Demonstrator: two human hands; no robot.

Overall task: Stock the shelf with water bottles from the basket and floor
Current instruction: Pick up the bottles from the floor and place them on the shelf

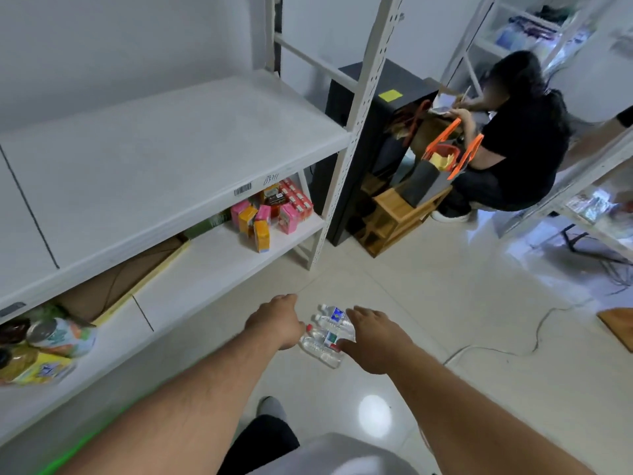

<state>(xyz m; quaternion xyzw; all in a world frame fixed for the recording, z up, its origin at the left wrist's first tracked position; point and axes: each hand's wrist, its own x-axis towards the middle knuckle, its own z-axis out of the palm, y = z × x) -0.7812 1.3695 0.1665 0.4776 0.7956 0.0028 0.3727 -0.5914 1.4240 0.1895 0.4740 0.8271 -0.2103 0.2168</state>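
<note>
Water bottles [327, 332], a small cluster of clear plastic ones, are seen lying on their sides on the pale tiled floor [428, 303] in the lower centre of the frame; one carries a blue label, another a red cap. Two bare forearms are stretched down from the bottom edge; the left hand [275, 320] is placed at the left side of the cluster, fingers curled under and hidden, so whether a bottle is gripped cannot be told; the right hand [375, 335] is held partly open, palm down, over the right side of the bottles, fingers spread and resting on or just above them. A white shelf [171, 159] is seen filling the left of the frame, its upper board bare; pink and orange cartons [260, 221] are stood on the lower board; cans [51, 334] are seen at the lower left. A seated person in black [524, 149] is seen at the upper right.
</note>
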